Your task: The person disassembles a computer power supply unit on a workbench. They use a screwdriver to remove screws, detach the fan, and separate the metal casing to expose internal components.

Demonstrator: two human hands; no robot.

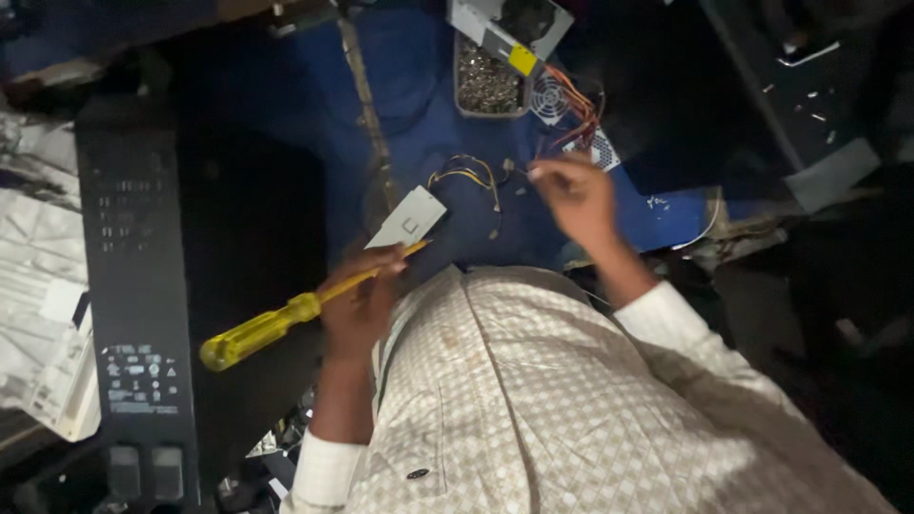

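Observation:
My left hand (357, 303) grips the shaft end of a yellow-handled screwdriver (262, 328), whose handle points down-left and whose tip sits by a small grey metal plate (407, 221). My right hand (577, 198) reaches forward over the blue cloth (419, 114). Its thumb and forefinger are pinched at the end of a yellow and black wire bundle (466, 176). What sits between the fingertips is too small to make out. My checked shirt fills the lower frame.
A tray of screws (488, 86) lies at the top, with a grey power supply box (509, 24) behind it. A small fan (549, 95) with orange wires sits to the tray's right. A long black perforated case panel (133, 276) lies at left, beside crumpled paper (38, 286).

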